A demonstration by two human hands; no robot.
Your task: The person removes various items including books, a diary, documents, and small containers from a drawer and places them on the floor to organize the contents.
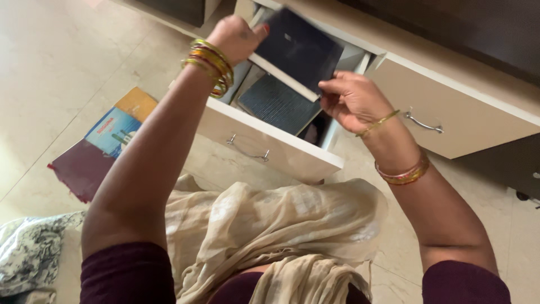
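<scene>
Both hands hold a dark blue book (298,48) over the open drawer (270,141). The left hand (239,36) grips its top corner, and the right hand (351,101) pinches its bottom edge. Another dark book (278,104) lies inside the drawer. More books (109,132) lie on the floor (50,67).

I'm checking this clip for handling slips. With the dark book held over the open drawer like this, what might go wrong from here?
1. The dark book is pinched only at its edges by the left hand and right hand, so it may slip into the open drawer.
2. It may knock the textured book already lying inside.
3. The books on the floor lie near the person's knees and might get stepped on.
</scene>
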